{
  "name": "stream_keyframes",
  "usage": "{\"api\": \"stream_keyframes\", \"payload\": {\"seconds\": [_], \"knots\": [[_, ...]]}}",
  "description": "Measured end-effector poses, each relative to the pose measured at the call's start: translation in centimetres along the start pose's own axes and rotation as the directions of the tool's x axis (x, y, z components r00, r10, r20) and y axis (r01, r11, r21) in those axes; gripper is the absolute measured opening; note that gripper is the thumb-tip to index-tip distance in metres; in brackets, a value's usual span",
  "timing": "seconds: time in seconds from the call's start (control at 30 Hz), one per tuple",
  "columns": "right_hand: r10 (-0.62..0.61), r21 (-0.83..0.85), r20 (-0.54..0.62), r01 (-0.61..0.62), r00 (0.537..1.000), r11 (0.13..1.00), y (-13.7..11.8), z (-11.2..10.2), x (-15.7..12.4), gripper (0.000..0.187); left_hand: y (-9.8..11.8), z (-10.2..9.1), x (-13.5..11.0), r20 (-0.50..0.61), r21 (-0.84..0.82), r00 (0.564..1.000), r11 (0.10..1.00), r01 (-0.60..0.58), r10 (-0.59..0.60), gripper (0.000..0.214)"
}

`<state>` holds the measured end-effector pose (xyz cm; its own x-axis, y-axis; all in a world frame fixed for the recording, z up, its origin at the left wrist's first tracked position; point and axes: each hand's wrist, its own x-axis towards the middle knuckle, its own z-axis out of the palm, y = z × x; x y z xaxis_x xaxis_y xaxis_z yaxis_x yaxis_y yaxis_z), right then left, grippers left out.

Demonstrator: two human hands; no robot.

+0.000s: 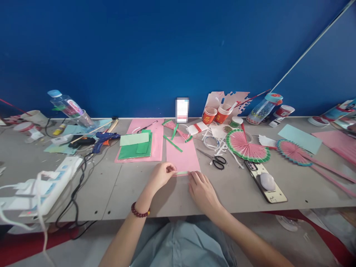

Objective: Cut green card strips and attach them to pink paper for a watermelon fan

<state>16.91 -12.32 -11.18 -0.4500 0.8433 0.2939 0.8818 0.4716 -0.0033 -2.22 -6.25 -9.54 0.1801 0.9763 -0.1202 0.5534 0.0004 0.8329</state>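
Note:
A pink sheet of paper (182, 155) lies in front of me, with a narrow light green strip (182, 172) along its near edge. At the left end of that edge, my left hand (162, 176) is closed, thumb and forefinger pinched on the paper. My right hand (203, 191) rests over the right near corner, its fingers stretched out and lying on the paper; its thumb is partly hidden. Thin green strips (172, 144) and a small folded watermelon-patterned paper piece (178, 129) lie at the far end of the sheet.
Left of the sheet are stacked green papers (135, 148), a blue glue gun (105, 139) and a power strip (55, 185). On the right lie scissors (218, 161), a watermelon paper fan (247, 146) and a phone (274, 189). Red paper cups (210, 115) and a propped phone (182, 110) stand behind.

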Motion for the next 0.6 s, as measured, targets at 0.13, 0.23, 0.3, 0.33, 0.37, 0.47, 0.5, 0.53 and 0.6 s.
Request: {"api": "stream_keyframes", "payload": {"seconds": [0.13,0.23,0.3,0.33,0.37,0.47,0.5,0.53,0.6], "knots": [[0.001,-0.007,0.020,-0.001,1.000,1.000,-0.11,-0.13,0.06,0.039,-0.05,-0.03,-0.05,-0.008,0.021,1.000,1.000,-0.008,0.008,0.010],[-0.023,-0.023,0.016,0.023,1.000,0.999,-0.12,-0.20,0.09,0.042,-0.03,-0.03,-0.05,-0.012,0.016,1.000,1.000,-0.012,0.012,0.011],[-0.029,-0.029,0.015,0.030,0.999,0.999,-0.10,-0.18,0.14,0.041,-0.03,-0.02,-0.04,-0.012,0.012,1.000,1.000,-0.011,0.011,0.011],[-0.027,-0.030,0.015,0.028,1.000,0.999,-0.10,-0.16,0.18,0.041,-0.03,-0.01,-0.04,-0.012,0.013,1.000,1.000,-0.011,0.011,0.011],[-0.025,-0.032,0.017,0.025,1.000,0.999,-0.10,-0.14,0.23,0.040,-0.04,-0.01,-0.04,-0.013,0.016,1.000,1.000,-0.011,0.011,0.011],[-0.017,-0.040,0.020,0.018,1.000,0.999,-0.20,-0.11,0.39,0.038,-0.03,-0.01,-0.05,-0.010,0.024,1.000,1.000,-0.007,0.007,0.011],[-0.015,-0.040,0.019,0.016,1.000,0.999,-0.25,-0.11,0.44,0.037,0.00,-0.01,-0.06,-0.008,0.023,1.000,1.000,-0.004,0.005,0.012],[-0.013,-0.038,0.017,0.013,1.000,0.999,-0.32,-0.11,0.48,0.037,0.05,-0.03,-0.07,-0.008,0.020,1.000,1.000,-0.002,0.002,0.012],[-0.006,-0.034,0.010,0.007,1.000,0.999,-0.46,-0.10,0.51,0.037,0.19,-0.05,-0.10,-0.013,0.012,1.000,1.000,0.002,-0.002,0.012]]}}
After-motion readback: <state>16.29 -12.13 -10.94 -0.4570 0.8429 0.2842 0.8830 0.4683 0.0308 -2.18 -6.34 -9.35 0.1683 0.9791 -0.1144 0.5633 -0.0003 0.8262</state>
